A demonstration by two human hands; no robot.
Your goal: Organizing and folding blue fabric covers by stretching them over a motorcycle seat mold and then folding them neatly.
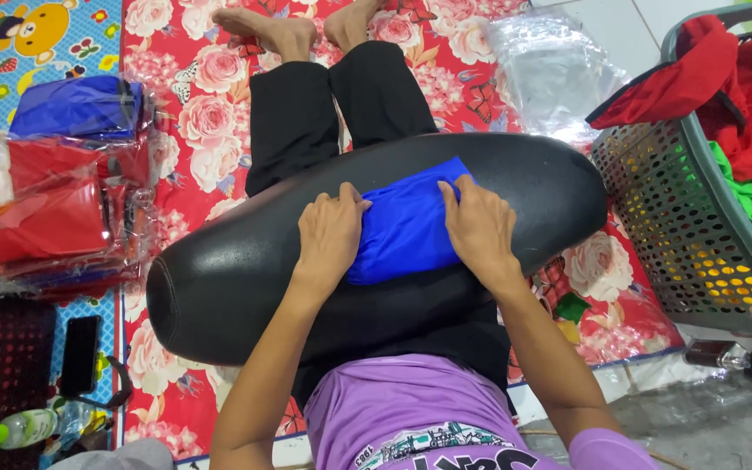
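Blue folded cloth (406, 222) is lying across a long black padded cushion (245, 278) that is resting over the person's lap. The left hand (328, 231) is pressing flat on the cloth's left edge, fingers (345, 198) extended and close together, gripping nothing. The right hand (479, 226) is pressing on its right edge likewise, fingers (453, 193) stretched over the fabric. Farther off, packed red and blue garments (63, 200) are sitting at the left and a grey laundry basket (681, 226) at the right, on a red floral mat (211, 113).
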